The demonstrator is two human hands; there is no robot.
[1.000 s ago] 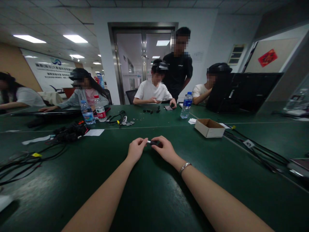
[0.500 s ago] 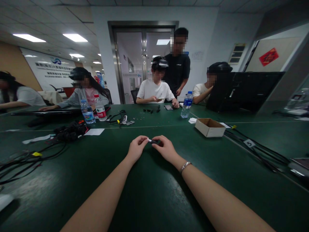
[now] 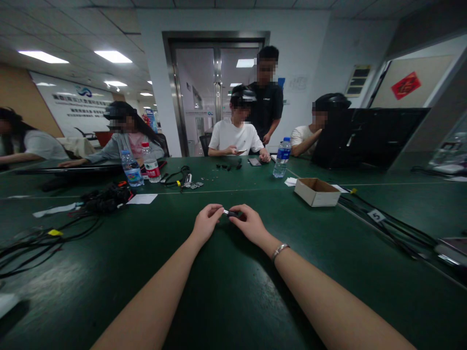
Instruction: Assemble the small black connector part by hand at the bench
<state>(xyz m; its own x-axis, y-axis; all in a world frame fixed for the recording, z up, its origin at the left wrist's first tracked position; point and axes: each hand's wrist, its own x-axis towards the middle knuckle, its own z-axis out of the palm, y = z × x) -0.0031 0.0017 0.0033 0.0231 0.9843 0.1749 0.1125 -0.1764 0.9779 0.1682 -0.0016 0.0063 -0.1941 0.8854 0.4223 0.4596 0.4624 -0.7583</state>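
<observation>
Both hands grip one small, slim cylinder [image 3: 230, 213] with a silver left end and a dark right end; its exact kind is too small to make out. The fingertips of my left hand [image 3: 206, 222] pinch the silver end. My right hand [image 3: 250, 222] has its thumb and fingers closed on the dark end, covering part of it. The piece lies roughly level between the hands, just above the green table [image 3: 226, 277].
An open cardboard box [image 3: 316, 195] stands right of my hands, near a water bottle [image 3: 281, 158]. Cables [image 3: 386, 226] run along the right; black gear [image 3: 107, 197] and more bottles [image 3: 150, 163] are at left. A seated person [image 3: 237, 136] faces me across the table.
My hands and the slim cylinder look almost unmoved. The standing person in black across the table has shifted slightly left.
</observation>
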